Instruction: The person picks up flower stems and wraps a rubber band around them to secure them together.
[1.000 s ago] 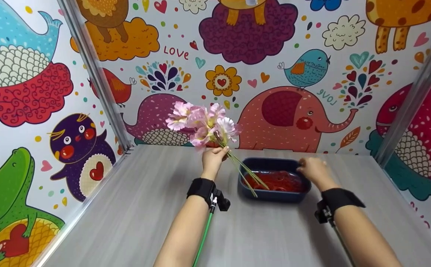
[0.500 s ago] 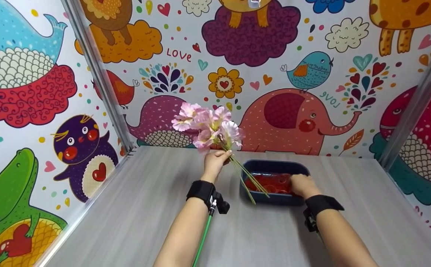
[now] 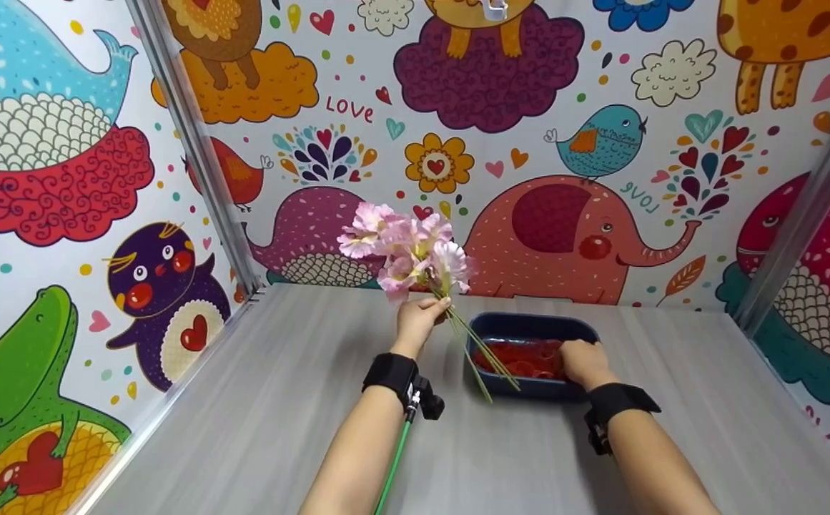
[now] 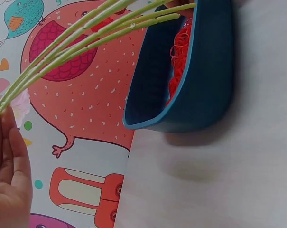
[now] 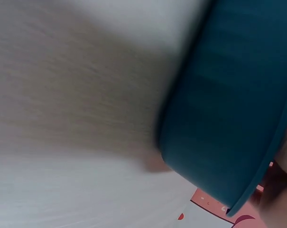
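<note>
My left hand pinches a bunch of pink artificial flowers by the upper stems, with the blooms above the fingers. The green stems slant down to the right and cross over the near left part of a dark blue box. Inside the box lies a heap of red rubber bands. My right hand reaches over the box's right end into the red heap, knuckles up. Its fingertips are hidden in the head view; in the right wrist view, part of the hand shows behind the rim, and I cannot tell whether it grips a band.
The box stands on a grey wood-grain table near the back wall, which is printed with cartoon animals. Side walls close in on the left and right. A black strap with a small camera sits on my left wrist, with a green cable running from it.
My right hand has moved left and down from the box's right rim into the red rubber bands. My left hand keeps holding the flowers almost still as the view shifts slightly.
</note>
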The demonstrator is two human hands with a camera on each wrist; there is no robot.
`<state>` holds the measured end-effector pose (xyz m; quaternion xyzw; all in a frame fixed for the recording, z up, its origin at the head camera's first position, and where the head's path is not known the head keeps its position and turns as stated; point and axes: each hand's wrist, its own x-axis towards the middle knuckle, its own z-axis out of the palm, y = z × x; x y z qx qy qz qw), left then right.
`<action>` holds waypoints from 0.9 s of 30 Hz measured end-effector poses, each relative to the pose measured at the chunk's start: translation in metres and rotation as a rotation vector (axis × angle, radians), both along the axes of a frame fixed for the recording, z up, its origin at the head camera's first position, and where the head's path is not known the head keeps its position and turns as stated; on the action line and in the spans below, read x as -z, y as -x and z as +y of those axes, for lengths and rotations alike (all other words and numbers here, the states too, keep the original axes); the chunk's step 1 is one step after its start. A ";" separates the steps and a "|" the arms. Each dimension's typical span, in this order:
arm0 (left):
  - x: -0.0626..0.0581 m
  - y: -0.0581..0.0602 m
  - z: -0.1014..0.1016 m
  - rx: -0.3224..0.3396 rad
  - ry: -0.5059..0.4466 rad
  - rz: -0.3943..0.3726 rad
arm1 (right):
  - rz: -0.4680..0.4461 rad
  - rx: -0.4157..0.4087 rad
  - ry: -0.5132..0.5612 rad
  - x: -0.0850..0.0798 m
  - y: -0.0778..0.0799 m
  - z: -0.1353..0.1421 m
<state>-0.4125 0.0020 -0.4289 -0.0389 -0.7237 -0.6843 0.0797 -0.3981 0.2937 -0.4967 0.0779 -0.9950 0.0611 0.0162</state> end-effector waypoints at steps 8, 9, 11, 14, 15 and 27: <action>0.002 0.000 0.002 0.002 -0.005 -0.001 | 0.056 0.016 0.044 -0.002 0.002 0.007; 0.001 0.000 0.002 0.006 -0.006 0.000 | 0.064 0.014 0.046 -0.004 0.002 0.008; -0.003 -0.004 0.002 0.014 0.002 0.005 | 0.076 0.009 0.054 -0.006 0.002 0.010; -0.003 -0.003 0.003 0.018 0.004 0.006 | 0.099 0.007 0.054 -0.011 0.001 0.012; -0.003 -0.003 0.003 0.018 0.009 0.003 | 0.111 0.007 0.049 -0.012 0.001 0.012; 0.002 0.002 0.002 0.018 0.030 0.011 | 0.355 -0.003 0.056 -0.048 -0.009 0.037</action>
